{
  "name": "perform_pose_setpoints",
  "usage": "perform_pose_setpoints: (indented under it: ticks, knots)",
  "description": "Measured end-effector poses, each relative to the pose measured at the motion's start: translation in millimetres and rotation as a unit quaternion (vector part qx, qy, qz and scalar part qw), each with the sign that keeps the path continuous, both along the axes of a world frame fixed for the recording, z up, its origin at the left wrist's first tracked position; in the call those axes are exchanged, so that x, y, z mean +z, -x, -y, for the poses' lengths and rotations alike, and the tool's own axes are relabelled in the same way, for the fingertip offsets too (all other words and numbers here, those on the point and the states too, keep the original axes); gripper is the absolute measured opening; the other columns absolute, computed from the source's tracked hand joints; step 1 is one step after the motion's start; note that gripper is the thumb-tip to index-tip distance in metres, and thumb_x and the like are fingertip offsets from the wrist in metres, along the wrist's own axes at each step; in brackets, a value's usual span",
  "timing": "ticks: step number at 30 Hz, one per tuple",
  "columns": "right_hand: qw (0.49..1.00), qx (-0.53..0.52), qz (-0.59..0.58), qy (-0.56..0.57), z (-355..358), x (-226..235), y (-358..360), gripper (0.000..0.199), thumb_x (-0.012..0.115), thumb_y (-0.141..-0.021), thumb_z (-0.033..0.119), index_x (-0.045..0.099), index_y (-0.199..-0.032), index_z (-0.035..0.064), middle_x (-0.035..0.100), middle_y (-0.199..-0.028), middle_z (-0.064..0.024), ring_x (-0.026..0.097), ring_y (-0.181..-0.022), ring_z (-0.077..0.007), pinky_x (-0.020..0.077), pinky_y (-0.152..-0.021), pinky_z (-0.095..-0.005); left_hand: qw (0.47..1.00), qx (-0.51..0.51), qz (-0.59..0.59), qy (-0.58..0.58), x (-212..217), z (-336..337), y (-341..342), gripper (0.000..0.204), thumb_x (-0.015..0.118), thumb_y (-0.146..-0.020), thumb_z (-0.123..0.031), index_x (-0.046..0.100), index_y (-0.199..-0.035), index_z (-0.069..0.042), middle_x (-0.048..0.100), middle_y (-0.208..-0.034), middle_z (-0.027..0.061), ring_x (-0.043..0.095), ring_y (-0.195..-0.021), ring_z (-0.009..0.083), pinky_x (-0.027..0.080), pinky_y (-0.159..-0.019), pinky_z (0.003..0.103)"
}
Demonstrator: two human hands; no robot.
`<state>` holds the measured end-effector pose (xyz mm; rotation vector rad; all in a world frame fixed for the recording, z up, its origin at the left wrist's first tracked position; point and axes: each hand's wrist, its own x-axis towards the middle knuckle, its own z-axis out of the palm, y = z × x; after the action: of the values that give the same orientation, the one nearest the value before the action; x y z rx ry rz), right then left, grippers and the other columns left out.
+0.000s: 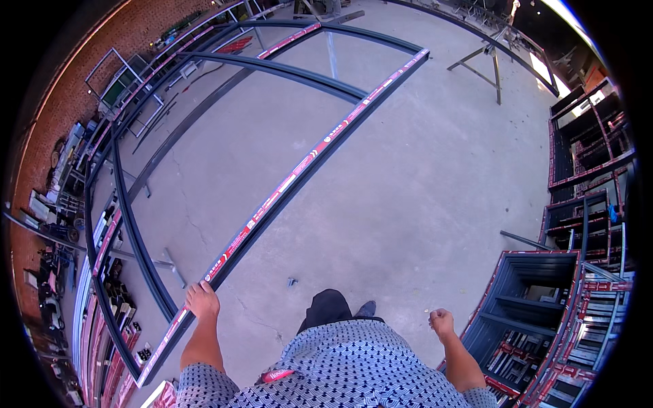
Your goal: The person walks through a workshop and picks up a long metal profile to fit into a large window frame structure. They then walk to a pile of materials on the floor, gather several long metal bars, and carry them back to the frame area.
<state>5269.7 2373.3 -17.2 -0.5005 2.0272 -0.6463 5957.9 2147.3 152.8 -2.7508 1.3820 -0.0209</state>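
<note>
Here: large dark grey metal window frame with red protective tape [272, 197], upright on the concrete floor [408, 190]. Left hand [203, 300] grips its top rail; right hand [442, 321] fisted, empty. Likely stiff, heavy, unwieldy; best held by the rails.

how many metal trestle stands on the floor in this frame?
1 clearly visible: a metal trestle stand on the concrete floor at upper right, beyond the large dark frame that the left hand grips. Clutter along the edges may hide others.
</note>
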Motion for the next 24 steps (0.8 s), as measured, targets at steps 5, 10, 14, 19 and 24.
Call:
perform_pose_setpoints:
  ticks: [5,10,14,19,24]
  knots:
    - [0.988,-0.144,0.051,-0.017,-8.0,-16.6,53.1,0.012,0.060,-0.096,0.011,0.064,-0.093,-0.0007,0.066,-0.074,-0.0086,0.061,-0.059,-0.0174,0.0501,-0.052,-0.0314,0.993,-0.105,0.007,0.049,-20.1,90.4,88.4,0.055,0.038,-0.111,-0.046,0.060,-0.129,0.001,0.063,-0.130,0.0215,0.055,-0.129,0.0388,0.034,-0.116,0.054]
    - [0.986,-0.125,0.094,-0.056,33.6,-12.1,9.4,0.015,0.061,-0.096,0.009,0.068,-0.097,-0.0035,0.069,-0.078,-0.0114,0.064,-0.063,-0.0172,0.0520,-0.055,-0.0314,0.982,-0.179,-0.037,0.037,-10.7,173.8,183.6,0.056,0.043,-0.109,-0.049,0.060,-0.125,0.002,0.064,-0.125,0.0220,0.057,-0.124,0.0393,0.039,-0.110,0.054]
    - [0.991,0.135,-0.024,0.011,-19.8,-199.6,27.6,0.024,0.064,-0.094,0.011,0.074,-0.108,-0.0064,0.076,-0.089,-0.0145,0.069,-0.071,-0.0176,0.0569,-0.066,-0.0333,0.960,-0.262,-0.070,0.070,-4.1,261.7,271.7,0.053,0.048,-0.107,-0.049,0.061,-0.118,0.001,0.065,-0.119,0.0229,0.062,-0.114,0.0417,0.046,-0.100,0.055]
    - [0.998,0.065,-0.021,-0.005,114.2,-118.2,95.1,0.025,0.064,-0.093,0.011,0.073,-0.106,-0.0086,0.075,-0.086,-0.0144,0.069,-0.068,-0.0180,0.0578,-0.066,-0.0336,0.941,-0.311,-0.126,0.036,2.7,349.0,356.9,0.055,0.049,-0.107,-0.051,0.060,-0.121,0.002,0.065,-0.121,0.0223,0.062,-0.114,0.0406,0.048,-0.101,0.052]
    - [0.989,-0.134,0.066,0.023,285.7,15.2,129.9,0.020,0.062,-0.096,0.015,0.068,-0.095,-0.0042,0.069,-0.080,-0.0110,0.064,-0.063,-0.0159,0.0522,-0.055,-0.0281,0.921,-0.347,-0.178,-0.001,2.5,435.3,433.0,0.058,0.046,-0.108,-0.053,0.058,-0.125,0.002,0.065,-0.123,0.0231,0.063,-0.114,0.0405,0.049,-0.101,0.051]
